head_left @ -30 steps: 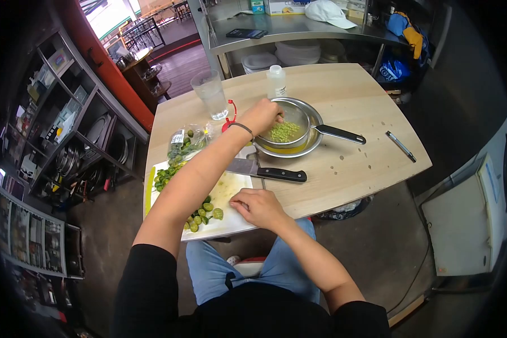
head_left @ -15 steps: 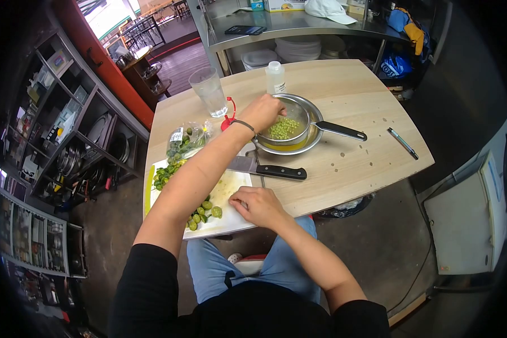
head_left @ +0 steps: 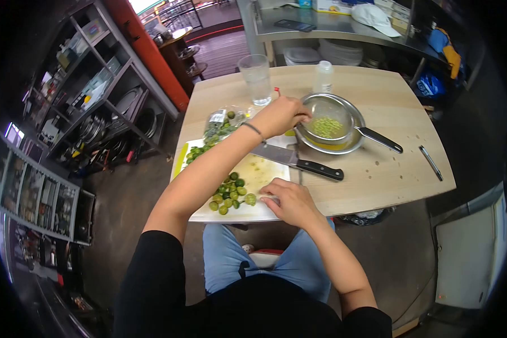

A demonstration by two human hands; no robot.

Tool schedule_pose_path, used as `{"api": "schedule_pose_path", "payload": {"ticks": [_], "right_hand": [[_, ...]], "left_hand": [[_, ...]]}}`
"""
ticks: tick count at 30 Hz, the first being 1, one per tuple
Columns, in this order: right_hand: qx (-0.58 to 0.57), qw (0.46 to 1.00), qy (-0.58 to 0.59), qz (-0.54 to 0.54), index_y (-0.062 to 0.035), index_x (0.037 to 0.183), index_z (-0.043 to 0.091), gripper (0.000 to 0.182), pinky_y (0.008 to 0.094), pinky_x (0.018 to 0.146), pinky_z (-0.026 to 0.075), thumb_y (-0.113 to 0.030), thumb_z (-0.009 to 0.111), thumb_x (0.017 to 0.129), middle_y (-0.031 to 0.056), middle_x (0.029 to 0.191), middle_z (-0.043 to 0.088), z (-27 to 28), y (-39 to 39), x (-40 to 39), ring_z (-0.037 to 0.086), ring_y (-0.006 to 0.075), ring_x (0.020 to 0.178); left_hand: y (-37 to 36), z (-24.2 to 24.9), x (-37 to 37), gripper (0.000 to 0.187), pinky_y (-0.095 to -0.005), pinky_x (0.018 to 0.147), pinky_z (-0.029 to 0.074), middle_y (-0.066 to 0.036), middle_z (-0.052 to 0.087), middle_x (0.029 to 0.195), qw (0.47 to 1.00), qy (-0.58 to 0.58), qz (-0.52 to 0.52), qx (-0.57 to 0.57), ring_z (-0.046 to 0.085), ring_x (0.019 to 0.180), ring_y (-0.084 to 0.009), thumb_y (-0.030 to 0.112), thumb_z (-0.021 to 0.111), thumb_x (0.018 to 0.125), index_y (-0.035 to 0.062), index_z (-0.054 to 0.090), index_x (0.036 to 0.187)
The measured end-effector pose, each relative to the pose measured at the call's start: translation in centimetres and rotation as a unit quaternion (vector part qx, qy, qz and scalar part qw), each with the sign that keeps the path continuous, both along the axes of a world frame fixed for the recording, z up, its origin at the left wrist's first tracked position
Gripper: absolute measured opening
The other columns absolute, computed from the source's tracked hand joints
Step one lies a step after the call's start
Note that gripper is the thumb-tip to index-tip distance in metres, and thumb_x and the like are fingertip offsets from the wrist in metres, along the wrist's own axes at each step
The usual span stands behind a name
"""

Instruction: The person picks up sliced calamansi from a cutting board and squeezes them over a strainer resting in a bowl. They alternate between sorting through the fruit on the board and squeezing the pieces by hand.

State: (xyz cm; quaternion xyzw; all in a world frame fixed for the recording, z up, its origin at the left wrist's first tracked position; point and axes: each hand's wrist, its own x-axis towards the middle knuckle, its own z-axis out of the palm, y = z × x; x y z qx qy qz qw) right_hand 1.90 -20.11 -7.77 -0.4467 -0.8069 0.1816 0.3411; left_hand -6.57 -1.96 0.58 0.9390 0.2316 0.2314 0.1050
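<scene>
My left hand is at the left rim of a metal strainer, its fingers curled together; what they hold, if anything, is hidden. The black-handled strainer rests over a steel bowl with yellow liquid, and pale green bits lie in its mesh. Close to the cut small green limes on a white cutting board, my right hand has thumb and fingers slightly apart, seemingly holding nothing. A kitchen knife with a black handle lies across the board's right edge, its blade partly behind my left forearm.
Behind the board sit a bag of limes and a glass of clear liquid. A white bottle stands behind the bowl. A pen lies at right among wet spots. Steel shelving is at left, a metal counter beyond.
The view has swung, so the table sits further right in the picture. My left hand has moved from over the strainer to its left rim. My right hand is slightly nearer the cut limes.
</scene>
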Motion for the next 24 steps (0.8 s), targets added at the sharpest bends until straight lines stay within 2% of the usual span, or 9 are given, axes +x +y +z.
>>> {"api": "schedule_pose_path", "payload": {"ticks": [4, 6, 10, 13, 15, 16, 20, 22, 24], "right_hand": [[0.006, 0.999, -0.050, 0.020, -0.0112, 0.097, 0.067, 0.021, 0.0399, 0.068, 0.053, -0.025, 0.068, 0.082, 0.0055, 0.091, 0.061, 1.2, -1.0, -2.5, 0.065, 0.0262, 0.082], [0.016, 0.994, -0.106, -0.007, -0.0098, 0.099, 0.066, 0.026, 0.0404, 0.067, 0.053, -0.028, 0.070, 0.080, 0.0063, 0.090, 0.059, 0.9, -1.0, -3.7, 0.065, 0.0257, 0.082], [0.031, 0.994, -0.101, -0.012, -0.0084, 0.097, 0.066, 0.026, 0.0398, 0.065, 0.053, -0.026, 0.070, 0.079, 0.0079, 0.087, 0.058, 0.1, 0.0, -4.4, 0.065, 0.0267, 0.080], [-0.011, 0.993, -0.115, -0.014, -0.0071, 0.096, 0.067, 0.024, 0.0413, 0.069, 0.053, -0.026, 0.068, 0.082, 0.0104, 0.088, 0.062, 0.6, 0.9, -3.8, 0.065, 0.0302, 0.080], [-0.117, 0.989, -0.095, -0.011, -0.0052, 0.095, 0.067, 0.024, 0.0434, 0.073, 0.052, -0.027, 0.065, 0.085, 0.0135, 0.091, 0.066, 1.7, 1.5, -3.2, 0.065, 0.0340, 0.082], [-0.166, 0.979, -0.117, -0.018, -0.0052, 0.098, 0.066, 0.026, 0.0449, 0.077, 0.051, -0.029, 0.063, 0.087, 0.0149, 0.094, 0.068, 2.3, 1.9, -3.0, 0.065, 0.0355, 0.086], [-0.087, 0.984, -0.110, -0.107, -0.0043, 0.101, 0.065, 0.027, 0.0448, 0.075, 0.052, -0.027, 0.066, 0.085, 0.0149, 0.095, 0.065, 1.9, 2.2, -2.4, 0.064, 0.0346, 0.086], [-0.058, 0.989, -0.109, -0.078, -0.0036, 0.100, 0.065, 0.027, 0.0443, 0.074, 0.052, -0.025, 0.067, 0.084, 0.0146, 0.095, 0.063, 1.8, 2.2, -2.1, 0.064, 0.0343, 0.085], [-0.031, 0.993, -0.108, -0.048, -0.0029, 0.099, 0.065, 0.027, 0.0438, 0.073, 0.053, -0.024, 0.067, 0.083, 0.0143, 0.096, 0.061, 1.3, 2.2, -2.0, 0.065, 0.0341, 0.083]], "left_hand": [[-2.2, -0.3, -7.9, 0.020, -0.0398, 0.080, 0.049, -0.014, 0.066, 0.098, 0.999, 0.022, 0.046, -0.011, 0.062, 0.090, -0.0317, 0.016, 0.067, 0.084, 0.0042, 0.070, 0.099], [-3.5, -0.8, -11.4, 0.020, -0.0396, 0.080, 0.049, -0.014, 0.066, 0.101, 0.996, 0.035, 0.078, -0.021, 0.062, 0.091, -0.0316, 0.016, 0.067, 0.083, 0.0042, 0.070, 0.099], [-5.2, -2.2, -15.8, 0.026, -0.0375, 0.077, 0.051, -0.015, 0.067, 0.098, 0.988, 0.031, 0.145, -0.049, 0.064, 0.086, -0.0308, 0.015, 0.072, 0.079, 0.0046, 0.069, 0.102], [-6.1, -3.5, -17.2, 0.031, -0.0362, 0.073, 0.052, -0.016, 0.068, 0.092, 0.981, 0.023, 0.170, -0.091, 0.066, 0.081, -0.0295, 0.016, 0.075, 0.076, 0.0046, 0.069, 0.104], [-6.7, -4.1, -17.5, 0.030, -0.0355, 0.074, 0.052, -0.014, 0.068, 0.092, 0.979, 0.022, 0.175, -0.103, 0.066, 0.082, -0.0286, 0.017, 0.076, 0.076, 0.0052, 0.069, 0.103], [-7.1, -4.1, -17.6, 0.028, -0.0365, 0.079, 0.051, -0.014, 0.066, 0.098, 0.980, 0.027, 0.172, -0.093, 0.065, 0.088, -0.0287, 0.017, 0.075, 0.077, 0.0057, 0.069, 0.102], [-7.4, -5.0, -18.2, 0.030, -0.0382, 0.086, 0.050, -0.013, 0.064, 0.107, 0.984, 0.043, 0.175, -0.009, 0.062, 0.097, -0.0292, 0.018, 0.073, 0.078, 0.0072, 0.068, 0.106], [-7.5, -4.9, -18.4, 0.033, -0.0396, 0.091, 0.047, -0.012, 0.061, 0.115, 0.981, 0.032, 0.191, -0.017, 0.058, 0.104, -0.0304, 0.018, 0.071, 0.079, 0.0083, 0.066, 0.110], [-7.7, -4.6, -18.5, 0.035, -0.0399, 0.092, 0.047, -0.011, 0.061, 0.115, 0.977, 0.038, 0.203, -0.049, 0.058, 0.105, -0.0309, 0.017, 0.071, 0.078, 0.0073, 0.065, 0.111]]}}
